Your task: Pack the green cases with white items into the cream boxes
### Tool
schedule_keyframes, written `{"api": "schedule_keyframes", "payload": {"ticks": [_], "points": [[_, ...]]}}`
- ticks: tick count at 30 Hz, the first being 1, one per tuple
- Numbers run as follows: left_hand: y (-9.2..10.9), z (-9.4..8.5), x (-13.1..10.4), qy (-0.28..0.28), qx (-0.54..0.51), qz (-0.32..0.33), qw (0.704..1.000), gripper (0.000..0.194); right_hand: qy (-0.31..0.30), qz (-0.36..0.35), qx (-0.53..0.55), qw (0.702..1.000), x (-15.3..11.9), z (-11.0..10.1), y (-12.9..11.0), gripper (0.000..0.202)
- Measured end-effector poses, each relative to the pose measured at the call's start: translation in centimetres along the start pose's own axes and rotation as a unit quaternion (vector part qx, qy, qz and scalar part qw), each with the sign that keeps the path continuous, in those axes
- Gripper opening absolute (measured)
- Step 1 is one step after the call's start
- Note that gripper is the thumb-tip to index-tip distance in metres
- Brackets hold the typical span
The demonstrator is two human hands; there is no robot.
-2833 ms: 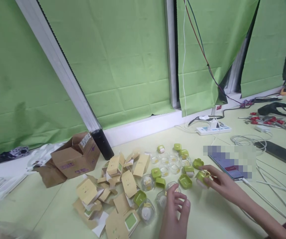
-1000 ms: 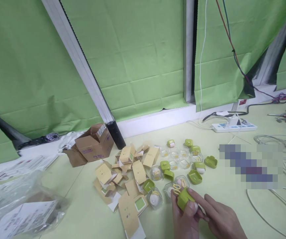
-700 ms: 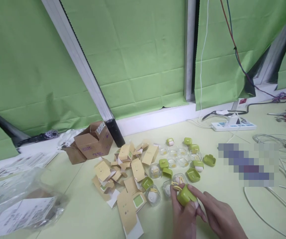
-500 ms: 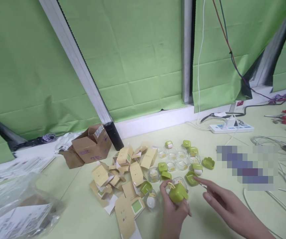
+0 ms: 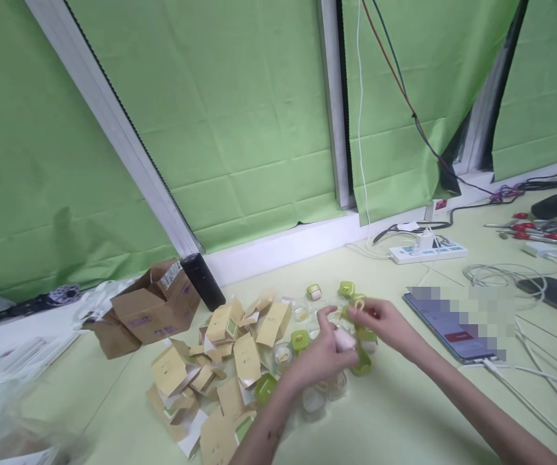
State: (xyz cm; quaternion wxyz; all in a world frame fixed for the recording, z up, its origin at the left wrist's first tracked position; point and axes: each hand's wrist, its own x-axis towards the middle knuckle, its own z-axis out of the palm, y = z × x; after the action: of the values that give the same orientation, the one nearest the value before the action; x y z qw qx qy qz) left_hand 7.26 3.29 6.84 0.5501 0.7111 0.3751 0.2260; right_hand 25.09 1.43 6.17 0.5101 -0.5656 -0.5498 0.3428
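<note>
Green cap (image 5: 350, 312) over the crowded middle of the pale tabletop (image 5: 404, 407), in the grip of my right hand (image 5: 377, 318). Behind, at left, stands the brown carton (image 5: 155, 321), flaps up, contents hidden; before it tan boxes (image 5: 247, 359) lie opened in a heap, probably set aside to leave working room. Right fingertips pinch the cap, partly hiding it; my left hand (image 5: 323, 352) clasps a blurred white piece (image 5: 343, 340) between thumb and curled fingers, presumably for a separate grip on each. Nearest clear tub (image 5: 313, 402): white item inside. Small green case (image 5: 313, 292), at back: white part within. Smallest: yellow loop (image 5: 359, 303), atop the cap.
</note>
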Motion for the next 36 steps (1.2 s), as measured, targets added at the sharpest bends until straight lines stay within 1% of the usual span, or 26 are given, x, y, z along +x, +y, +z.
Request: {"api": "schedule_keyframes", "payload": {"ticks": [1, 2, 3, 5, 7, 8, 11, 12, 15, 18, 20, 22, 24, 25, 28, 32, 34, 36], "points": [[-0.2, -0.3, 1.0, 0.020, 0.008, 0.018, 1.000, 0.069, 0.042, 0.006, 0.020, 0.999, 0.6, -0.3, 0.1, 0.040], [-0.4, -0.5, 1.8, 0.045, 0.017, 0.036, 0.998, 0.063, 0.069, 0.010, 0.033, 0.997, 1.1, -0.6, 0.3, 0.042], [-0.6, -0.6, 2.6, 0.069, 0.024, 0.053, 0.996, 0.055, 0.079, 0.012, 0.042, 0.996, 1.4, -0.8, 0.4, 0.044], [-1.1, -0.6, 4.0, 0.103, 0.034, 0.075, 0.991, 0.037, 0.079, 0.023, 0.064, 0.995, 1.6, -0.8, 0.9, 0.046], [-1.7, -0.5, 5.1, 0.111, 0.035, 0.082, 0.990, 0.025, 0.064, 0.036, 0.080, 0.994, 1.5, -0.6, 1.3, 0.046], [-2.0, -0.5, 5.4, 0.111, 0.031, 0.080, 0.990, 0.024, 0.058, 0.041, 0.087, 0.994, 1.3, -0.3, 1.6, 0.047], [-2.5, -0.2, 6.0, 0.123, 0.002, 0.070, 0.990, 0.035, 0.053, 0.038, 0.096, 0.993, 0.9, 0.5, 2.1, 0.048], [-2.5, -0.1, 6.0, 0.131, -0.015, 0.069, 0.989, 0.036, 0.053, 0.031, 0.096, 0.993, 0.9, 0.8, 2.3, 0.047], [-2.5, 0.7, 5.2, 0.145, -0.083, 0.059, 0.984, 0.029, 0.048, 0.006, 0.091, 0.995, 0.9, 1.6, 2.9, 0.044], [-2.4, 1.6, 3.8, 0.144, -0.160, 0.037, 0.976, 0.034, 0.030, -0.010, 0.084, 0.996, 1.0, 2.1, 3.5, 0.039], [-2.4, 2.0, 2.9, 0.132, -0.243, 0.017, 0.961, 0.037, 0.008, -0.020, 0.077, 0.997, 0.8, 2.1, 3.7, 0.035], [-2.2, 2.1, 2.1, 0.122, -0.331, 0.007, 0.936, 0.035, -0.030, -0.037, 0.078, 0.996, 0.6, 2.0, 3.5, 0.033], [-2.1, 2.1, 1.6, 0.121, -0.382, 0.012, 0.916, 0.030, -0.066, -0.055, 0.083, 0.993, 0.4, 1.7, 3.2, 0.034], [-2.1, 2.0, 1.4, 0.123, -0.394, 0.013, 0.911, 0.029, -0.074, -0.063, 0.080, 0.992, 0.4, 1.6, 3.1, 0.034], [-2.1, 1.7, 1.2, 0.127, -0.395, -0.003, 0.910, 0.029, -0.062, -0.079, 0.035, 0.994, 0.2, 1.6, 3.0, 0.031], [-2.5, 0.7, 1.2, 0.119, -0.334, -0.046, 0.934, 0.034, -0.073, -0.117, -0.053, 0.989, -0.1, 1.9, 3.2, 0.022], [-2.7, 0.1, 1.2, 0.111, -0.291, -0.064, 0.948, 0.037, -0.078, -0.145, -0.089, 0.982, -0.3, 2.1, 3.2, 0.027], [-2.7, -0.3, 1.1, 0.104, -0.256, -0.073, 0.958, 0.038, -0.088, -0.155, -0.101, 0.979, -0.4, 2.2, 3.3, 0.030]]}}
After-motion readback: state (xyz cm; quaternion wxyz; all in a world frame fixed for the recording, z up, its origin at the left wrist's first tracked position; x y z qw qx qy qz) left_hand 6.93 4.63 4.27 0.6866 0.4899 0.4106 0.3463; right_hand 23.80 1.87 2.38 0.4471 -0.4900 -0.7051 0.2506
